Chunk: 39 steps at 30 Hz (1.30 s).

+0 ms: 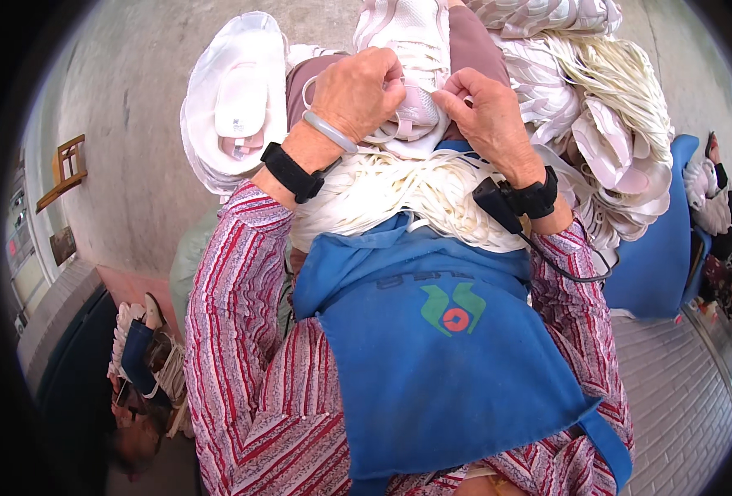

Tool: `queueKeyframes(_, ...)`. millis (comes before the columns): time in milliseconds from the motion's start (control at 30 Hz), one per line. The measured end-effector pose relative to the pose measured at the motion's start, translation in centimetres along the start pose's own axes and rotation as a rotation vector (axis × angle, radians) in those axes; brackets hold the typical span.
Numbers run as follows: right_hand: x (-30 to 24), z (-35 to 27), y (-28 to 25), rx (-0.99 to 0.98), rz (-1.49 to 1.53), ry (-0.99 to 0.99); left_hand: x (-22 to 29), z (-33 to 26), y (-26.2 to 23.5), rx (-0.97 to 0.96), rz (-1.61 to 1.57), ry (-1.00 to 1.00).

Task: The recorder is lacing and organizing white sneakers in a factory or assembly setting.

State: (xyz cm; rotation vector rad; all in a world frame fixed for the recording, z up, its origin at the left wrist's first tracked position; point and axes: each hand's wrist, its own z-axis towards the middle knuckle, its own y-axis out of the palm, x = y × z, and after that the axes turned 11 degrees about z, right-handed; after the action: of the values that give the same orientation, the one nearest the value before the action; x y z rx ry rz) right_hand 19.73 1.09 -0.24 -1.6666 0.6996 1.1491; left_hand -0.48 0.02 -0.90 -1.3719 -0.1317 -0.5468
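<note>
"Pinched on the white lace [419,84], your left hand [355,89]; whether your right hand [490,116] grips it, I can't tell."

"Where's that lace?"

"Over the white shoe [407,35]. Loose laces [399,186] heap just nearer you than the shoe; a stray strand could snag."

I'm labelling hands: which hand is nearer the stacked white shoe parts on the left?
Left. The left hand is to the right of the stacked shoe parts; the right hand is farther right.

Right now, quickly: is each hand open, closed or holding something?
Left hand: closed, pinching a white shoelace.
Right hand: partly curled at the white sneaker; whether it grips the shoelace cannot be told.
</note>
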Motion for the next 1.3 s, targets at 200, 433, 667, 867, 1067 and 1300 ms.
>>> queueKeyframes(200,-0.8,0.1,-0.2,-0.054,-0.106,-0.073,-0.1,-0.5,0.1,0.0,0.078,0.186)
queueKeyframes(433,-2.7,0.4,-3.2,-0.278,-0.676,-0.513,0.1,-2.9,-1.3,-0.162,0.255,0.201)
queueKeyframes(667,-0.8,-0.4,-3.3,-0.134,-0.477,-0.39,-0.4,-2.5,-3.5,-0.11,-0.237,-0.109)
queueKeyframes(867,0.4,0.3,-1.1,-0.002,-0.321,-0.331,-2.6,-3.1,-5.7,-0.33,-0.198,-0.277)
queueKeyframes(1067,2.1,0.6,0.1,0.059,-0.293,-0.32,-3.7,-3.2,-8.7,-0.046,0.118,0.035)
queueKeyframes(1300,0.5,0.7,0.7,0.085,-0.372,-0.417,-5.3,-4.4,-7.4,-0.266,0.156,-0.082)
